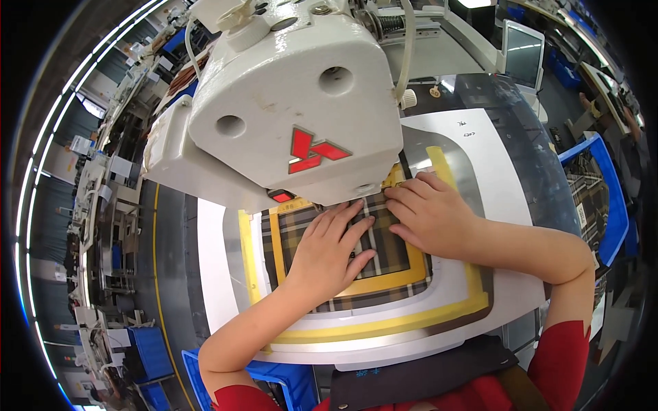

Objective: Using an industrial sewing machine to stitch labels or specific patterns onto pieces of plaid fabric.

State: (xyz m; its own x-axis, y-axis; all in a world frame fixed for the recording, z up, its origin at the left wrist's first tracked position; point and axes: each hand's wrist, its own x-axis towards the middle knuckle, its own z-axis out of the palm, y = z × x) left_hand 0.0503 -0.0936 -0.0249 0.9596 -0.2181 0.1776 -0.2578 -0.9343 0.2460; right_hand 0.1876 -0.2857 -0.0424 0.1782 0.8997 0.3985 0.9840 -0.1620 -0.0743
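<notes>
A cluttered workshop (103, 226) stretches away at nine o'clock. On the dark counter (531, 151), a white sewing machine (295, 103) stands at twelve. Plaid cloth (391, 252) lies beneath the left hand (330, 241) and toward eight from the right hand (435, 214), under a yellow frame (384, 282). Both hands rest unclenched, thumbs away from fingers.

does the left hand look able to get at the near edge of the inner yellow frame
Probably yes: the left hand rests on the plaid cloth beside the near edge of the inner yellow frame, and most of that edge lies uncovered.
</notes>
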